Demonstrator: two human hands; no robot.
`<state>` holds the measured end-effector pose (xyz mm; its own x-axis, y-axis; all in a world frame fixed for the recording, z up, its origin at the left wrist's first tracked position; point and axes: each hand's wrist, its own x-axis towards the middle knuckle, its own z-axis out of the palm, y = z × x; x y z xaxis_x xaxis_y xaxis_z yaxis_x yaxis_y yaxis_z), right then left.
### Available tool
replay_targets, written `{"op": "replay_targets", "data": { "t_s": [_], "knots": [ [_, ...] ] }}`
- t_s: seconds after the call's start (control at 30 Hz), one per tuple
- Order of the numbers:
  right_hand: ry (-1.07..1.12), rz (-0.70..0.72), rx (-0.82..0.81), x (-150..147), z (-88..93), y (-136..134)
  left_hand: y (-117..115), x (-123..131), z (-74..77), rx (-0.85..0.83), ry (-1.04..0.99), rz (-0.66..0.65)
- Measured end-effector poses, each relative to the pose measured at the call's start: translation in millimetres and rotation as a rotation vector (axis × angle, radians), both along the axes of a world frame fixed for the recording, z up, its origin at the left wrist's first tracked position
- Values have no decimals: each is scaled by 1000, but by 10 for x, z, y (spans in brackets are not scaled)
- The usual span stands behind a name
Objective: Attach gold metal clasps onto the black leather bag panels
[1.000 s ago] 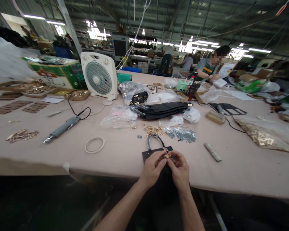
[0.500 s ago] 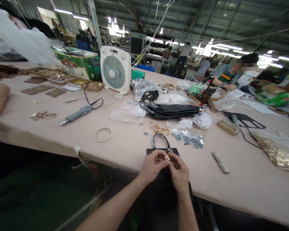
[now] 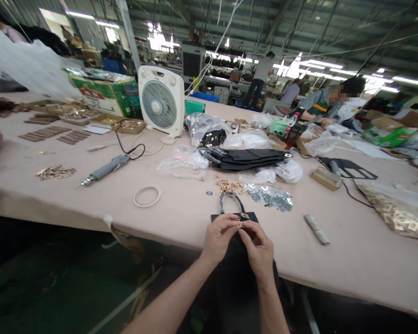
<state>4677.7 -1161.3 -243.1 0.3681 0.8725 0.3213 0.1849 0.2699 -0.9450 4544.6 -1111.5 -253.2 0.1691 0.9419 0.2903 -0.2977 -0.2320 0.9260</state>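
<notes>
My left hand [image 3: 218, 235] and my right hand [image 3: 259, 243] meet over a black handbag [image 3: 253, 217] at the table's front edge. Their fingertips pinch a small gold metal fitting [image 3: 241, 224], too small to make out its exact kind. The bag's wrapped handle [image 3: 231, 195] stands up behind the fingers, and a gold plate [image 3: 244, 215] shows on its panel. Just beyond the handle lie a pile of gold fittings [image 3: 230, 186] and a spread of silver metal plates [image 3: 271, 196]. The lower part of the bag is mostly hidden by my hands and in shadow.
Left on the table lie a roll of tape [image 3: 146, 196], an electric screwdriver [image 3: 104, 170] and a white box fan [image 3: 161, 101]. Stacked black bag pieces [image 3: 247, 159] lie behind the fittings. A grey rolled bundle [image 3: 316, 229] rests right. A co-worker [image 3: 320, 104] sits across.
The fingers have shifted slightly around the gold fitting, showing more of the gold plate on the bag. The whole view has shifted a little, and another person's arm at far left has drawn back.
</notes>
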Motion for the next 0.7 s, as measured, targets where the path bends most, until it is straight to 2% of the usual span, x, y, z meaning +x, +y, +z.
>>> {"op": "replay_targets", "data": {
  "t_s": [0.13, 0.27, 0.37, 0.53, 0.7],
  "knots": [
    [27, -6, 19, 62, -38, 15, -18, 4, 4, -12, -6, -61],
    [89, 102, -29, 118, -23, 1, -49, 18, -38, -110, 23, -61],
    [104, 149, -51, 131, 5, 0, -58, 22, -47, -105, 44, -72],
    [128, 153, -60, 176, -35, 9, -71, 23, 22, -120, 2, -141],
    [47, 135, -10, 203, -65, -27, -73, 20, 30, -104, 34, -133]
  ]
}}
